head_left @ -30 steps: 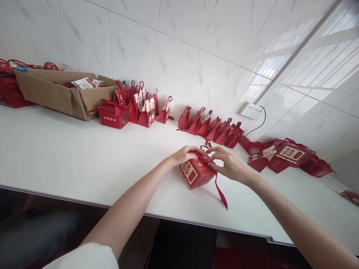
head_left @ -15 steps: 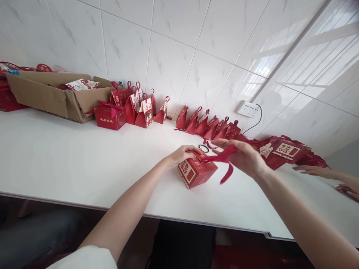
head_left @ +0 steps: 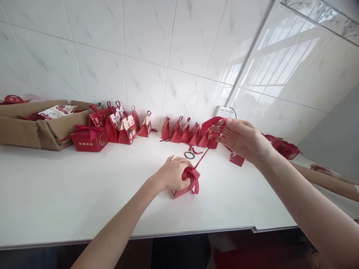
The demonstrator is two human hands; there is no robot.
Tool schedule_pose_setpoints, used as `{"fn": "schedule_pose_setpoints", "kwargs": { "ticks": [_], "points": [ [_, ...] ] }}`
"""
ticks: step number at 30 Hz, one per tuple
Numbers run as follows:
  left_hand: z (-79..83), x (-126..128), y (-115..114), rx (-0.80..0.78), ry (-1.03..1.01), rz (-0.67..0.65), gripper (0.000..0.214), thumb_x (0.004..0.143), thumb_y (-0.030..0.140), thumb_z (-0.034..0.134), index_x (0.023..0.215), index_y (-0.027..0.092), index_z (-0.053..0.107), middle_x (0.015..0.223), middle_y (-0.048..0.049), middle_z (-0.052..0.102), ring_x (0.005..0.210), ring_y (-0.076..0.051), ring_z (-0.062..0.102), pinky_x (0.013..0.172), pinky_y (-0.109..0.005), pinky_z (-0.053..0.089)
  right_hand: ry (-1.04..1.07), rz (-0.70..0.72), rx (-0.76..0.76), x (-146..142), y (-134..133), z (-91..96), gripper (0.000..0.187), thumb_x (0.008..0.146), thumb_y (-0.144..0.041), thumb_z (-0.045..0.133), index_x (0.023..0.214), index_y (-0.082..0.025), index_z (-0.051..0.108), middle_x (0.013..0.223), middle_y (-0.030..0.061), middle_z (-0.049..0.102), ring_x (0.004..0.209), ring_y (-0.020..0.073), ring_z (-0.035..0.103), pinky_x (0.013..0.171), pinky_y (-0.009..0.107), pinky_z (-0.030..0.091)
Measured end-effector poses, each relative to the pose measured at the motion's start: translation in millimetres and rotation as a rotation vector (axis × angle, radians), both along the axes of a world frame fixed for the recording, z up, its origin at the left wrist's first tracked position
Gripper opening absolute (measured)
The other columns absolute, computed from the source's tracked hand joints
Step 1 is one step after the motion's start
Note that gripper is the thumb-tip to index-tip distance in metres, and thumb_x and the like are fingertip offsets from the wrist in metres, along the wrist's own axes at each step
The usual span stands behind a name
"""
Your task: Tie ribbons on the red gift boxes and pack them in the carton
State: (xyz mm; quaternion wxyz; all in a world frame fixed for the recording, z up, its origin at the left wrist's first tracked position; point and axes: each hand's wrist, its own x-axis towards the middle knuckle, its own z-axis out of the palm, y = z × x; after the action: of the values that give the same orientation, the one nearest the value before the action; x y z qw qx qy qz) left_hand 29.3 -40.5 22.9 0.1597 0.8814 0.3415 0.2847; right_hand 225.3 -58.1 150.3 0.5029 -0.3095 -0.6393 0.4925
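Observation:
My left hand (head_left: 177, 173) is closed over the top of a small red gift box (head_left: 181, 192) that sits on the white table. Its fingers press where a red ribbon (head_left: 201, 158) passes across the box top, and they hide much of the lid. A loose ribbon tail hangs down the box's right side. Raised above and to the right, my right hand (head_left: 244, 139) pinches the other length of ribbon, which runs taut up from the box. The ribbon's free end sticks out leftward past the fingertips.
A cardboard box (head_left: 42, 129) stands at left beside a bow-tied red box (head_left: 89, 139) and several peaked red boxes (head_left: 128, 130). More line the wall. A black ring (head_left: 189, 155) lies behind my left hand. A forearm (head_left: 328, 183), possibly reflected, shows far right.
My right hand has lifted the ribbon up, pulling it from slack to taut. My left hand has shifted further over the box top, onto the ribbon. The view has turned right.

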Motion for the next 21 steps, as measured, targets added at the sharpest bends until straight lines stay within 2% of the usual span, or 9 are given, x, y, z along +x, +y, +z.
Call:
{"fn": "schedule_pose_setpoints", "kwargs": {
  "ticks": [3, 7, 9, 14, 18, 21],
  "points": [
    [0.5, 7.5, -3.2, 0.060, 0.036, 0.082, 0.015, 0.076, 0.019, 0.050, 0.088, 0.018, 0.059, 0.105, -0.0086, 0.064, 0.102, -0.027, 0.058, 0.097, -0.045, 0.039, 0.024, -0.018, 0.041, 2.0, -1.7, 1.0, 0.014, 0.079, -0.032, 0.068, 0.070, -0.021, 0.065, 0.090, 0.0031, 0.067, 0.088, 0.0208, 0.064, 0.079, 0.038, 0.054],
    [7.3, 2.8, 5.2, -0.084, -0.199, 0.189, 0.013, 0.083, 0.026, 0.046, 0.081, 0.020, 0.057, 0.087, -0.0043, 0.064, 0.076, -0.021, 0.060, 0.073, -0.034, 0.045, 0.084, 0.001, 0.046, 4.4, -1.2, -2.9, 0.019, 0.078, -0.035, 0.070, 0.067, -0.021, 0.062, 0.074, 0.0009, 0.065, 0.081, 0.0197, 0.065, 0.076, 0.038, 0.055],
    [14.5, -4.5, 12.4, -0.138, -0.275, 0.232, 0.017, 0.084, 0.030, 0.044, 0.079, 0.020, 0.057, 0.080, -0.0029, 0.064, 0.069, -0.019, 0.059, 0.067, -0.032, 0.045, 0.092, 0.016, 0.038, 6.5, 0.5, -6.8, 0.020, 0.077, -0.036, 0.071, 0.069, -0.020, 0.062, 0.072, 0.0011, 0.065, 0.079, 0.0193, 0.066, 0.074, 0.037, 0.055],
    [26.9, -16.4, 29.4, -0.200, -0.345, 0.226, 0.023, 0.086, 0.035, 0.041, 0.084, 0.018, 0.057, 0.084, -0.0044, 0.067, 0.076, -0.019, 0.063, 0.066, -0.028, 0.048, 0.141, -0.008, 0.065, 13.0, 9.2, -16.5, 0.021, 0.075, -0.039, 0.072, 0.072, -0.019, 0.065, 0.072, 0.0011, 0.065, 0.075, 0.0164, 0.064, 0.075, 0.035, 0.056],
    [21.0, -14.3, 28.6, -0.256, -0.311, 0.191, 0.019, 0.083, 0.034, 0.047, 0.084, 0.019, 0.058, 0.085, -0.0032, 0.067, 0.078, -0.018, 0.064, 0.069, -0.029, 0.049, 0.198, -0.054, 0.076, 14.6, 16.1, -18.5, 0.023, 0.072, -0.041, 0.075, 0.071, -0.019, 0.066, 0.068, -0.0011, 0.061, 0.069, 0.0128, 0.062, 0.072, 0.031, 0.057],
    [13.5, -13.9, 22.0, -0.271, -0.279, 0.204, 0.022, 0.073, 0.032, 0.062, 0.092, 0.021, 0.060, 0.096, -0.0039, 0.066, 0.085, -0.019, 0.063, 0.073, -0.030, 0.049, 0.226, -0.072, 0.079, 14.1, 17.4, -17.4, 0.025, 0.070, -0.042, 0.076, 0.069, -0.020, 0.065, 0.065, -0.0022, 0.058, 0.067, 0.0121, 0.060, 0.070, 0.030, 0.057]
  ]
}}
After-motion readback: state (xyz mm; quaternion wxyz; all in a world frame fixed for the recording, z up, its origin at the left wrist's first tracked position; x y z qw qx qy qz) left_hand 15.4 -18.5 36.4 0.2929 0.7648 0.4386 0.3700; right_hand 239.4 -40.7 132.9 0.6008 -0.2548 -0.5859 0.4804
